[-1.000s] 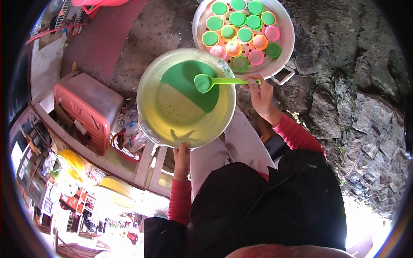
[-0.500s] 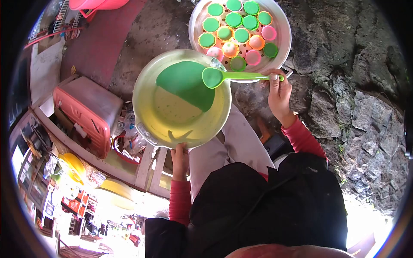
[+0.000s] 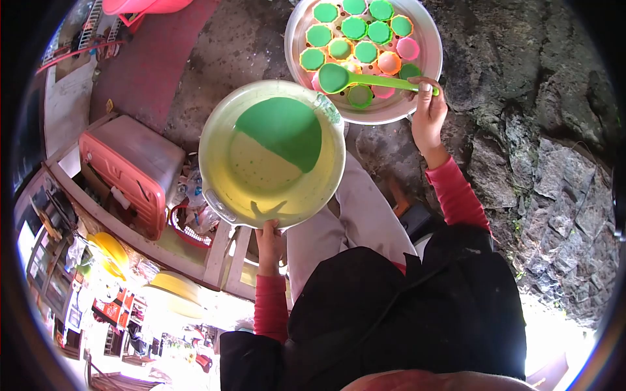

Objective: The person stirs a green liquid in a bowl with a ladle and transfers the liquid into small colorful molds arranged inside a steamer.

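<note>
Green plastic ladle point(image 3: 365, 79), its bowl loaded with green batter, is hovering over a round metal tray point(image 3: 427, 39) of small fluted moulds point(image 3: 355, 29), its handle clamped in the person's right hand point(image 3: 428, 114), fingers wrapped around the far end. The ladle's bowl is hanging above the near edge of the mould cluster, over a pale pink and orange mould just beside a green-rimmed one point(image 3: 360, 96). Most of the moulds farther from the hand are showing green batter, while a few pink and orange ones point(image 3: 408, 48) are sitting among them.

The left hand point(image 3: 269, 238) is gripping the near rim of a large pale-yellow round basin point(image 3: 225, 130), tilting it so that a pool of green batter point(image 3: 282, 130) is gathering against the side nearest the tray. Basin and tray are lying just beside each other, the basin's far rim almost meeting the tray's edge, and the two hands are working well apart. Both arms are wearing red sleeves point(image 3: 456, 195) under a black garment point(image 3: 404, 306), with pale trousers point(image 3: 365, 215) showing between them.

Beyond the left hand, an orange plastic crate point(image 3: 130, 173) is resting on a wooden frame, with a red basket point(image 3: 189, 225) of clear wrappers lying between it and the basin. Rough grey rock point(image 3: 541, 163) is crowding in on the outer side of the right hand, and bare concrete ground point(image 3: 241, 45) is spreading beyond the basin.
</note>
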`<state>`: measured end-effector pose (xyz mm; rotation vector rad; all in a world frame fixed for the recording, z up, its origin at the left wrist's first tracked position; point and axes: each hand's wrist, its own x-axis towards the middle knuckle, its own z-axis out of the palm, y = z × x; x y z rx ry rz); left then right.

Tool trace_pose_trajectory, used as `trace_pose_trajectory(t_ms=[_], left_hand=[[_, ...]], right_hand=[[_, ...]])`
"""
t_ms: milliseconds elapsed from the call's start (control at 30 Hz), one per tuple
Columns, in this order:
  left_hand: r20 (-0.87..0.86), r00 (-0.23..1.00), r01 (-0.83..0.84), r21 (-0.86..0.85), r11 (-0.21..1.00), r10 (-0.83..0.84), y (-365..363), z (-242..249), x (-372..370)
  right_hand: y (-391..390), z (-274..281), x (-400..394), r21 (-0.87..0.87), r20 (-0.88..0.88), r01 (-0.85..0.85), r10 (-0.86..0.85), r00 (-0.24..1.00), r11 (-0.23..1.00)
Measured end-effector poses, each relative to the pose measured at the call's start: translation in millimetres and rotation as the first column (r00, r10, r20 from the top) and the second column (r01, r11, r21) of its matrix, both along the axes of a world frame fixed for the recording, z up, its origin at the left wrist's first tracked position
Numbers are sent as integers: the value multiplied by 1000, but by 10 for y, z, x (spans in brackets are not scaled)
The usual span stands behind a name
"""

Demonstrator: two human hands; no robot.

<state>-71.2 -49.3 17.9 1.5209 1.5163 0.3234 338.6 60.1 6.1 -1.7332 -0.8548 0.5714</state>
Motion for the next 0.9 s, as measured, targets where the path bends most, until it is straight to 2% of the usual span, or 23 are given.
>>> trace_pose_trajectory(t_ms=[33, 67, 100, 133, 200, 267, 300, 333, 400, 433, 500, 533, 600, 633, 700, 733, 800, 833, 867, 900], left_hand=[[0, 1000, 0, -1, 1000, 0, -6, -18, 1], [223, 928, -243, -247, 938, 299, -22, -46, -5], [343, 726, -385, -516, 765, 596, -43, -81, -14], [343, 726, -385, -517, 765, 597, -98, -146, -63], [246, 892, -278, -360, 890, 378, -216, -265, -185], [312, 847, -295, -397, 869, 431, -184, -212, -116], [374, 793, -308, -436, 846, 481, -167, -183, -89], [374, 793, -308, -436, 846, 481, -159, -164, -84], [289, 909, -204, -319, 925, 300, -157, -141, -81], [289, 909, -204, -320, 925, 300, -162, -155, -86], [315, 719, -401, -540, 740, 619, -203, -229, -105], [314, 720, -400, -541, 740, 619, -242, -281, -152], [169, 951, -209, -271, 940, 260, -315, -365, -263], [168, 951, -208, -272, 940, 260, -272, -316, -207], [276, 750, -424, -497, 757, 601, -136, -171, -40], [276, 750, -424, -497, 757, 601, -165, -212, -75], [95, 966, -214, -233, 949, 241, -253, -325, -173], [94, 966, -213, -234, 949, 241, -176, -241, -102], [230, 768, -433, -503, 748, 598, -30, -81, 34], [227, 434, -490, -752, 440, 872, 48, 5, 110]], right_hand=[[9, -60, -1, -11, -18, -19, 19, 1000, 1000], [12, -120, -2, -22, -35, -38, 37, 999, 999], [2, -181, 15, -77, -19, -51, 49, 999, 996], [-2, -299, 19, -78, -19, -51, 50, 999, 996], [-12, -508, 25, -21, 6, -32, 32, 999, 999], [11, -477, -52, -72, 51, -29, 33, 998, 997], [19, -475, -89, -78, 13, -43, 44, 999, 996], [23, -476, -105, -84, -26, -57, 55, 998, 995], [3, -526, -122, -109, -6, -73, 72, 997, 991], [6, -548, -138, -83, 13, -80, 81, 997, 993], [-20, -607, -145, -58, 31, -87, 89, 996, 995], [-38, -630, -141, -101, 55, -94, 99, 994, 990], [-62, -647, -132, -145, 78, -99, 111, 991, 985], [-63, -622, -143, -133, 90, -115, 127, 988, 984], [-64, -613, -148, -121, 101, -130, 143, 985, 984], [-73, -623, -140, -135, 143, -140, 159, 977, 981], [-88, -645, -134, -150, 183, -149, 176, 967, 977], [-95, -656, -132, -139, 171, -154, 177, 969, 978], [-100, -661, -130, -128, 159, -159, 179, 971, 979], [-102, -645, -122, -128, 159, -159, 178, 971, 979]])
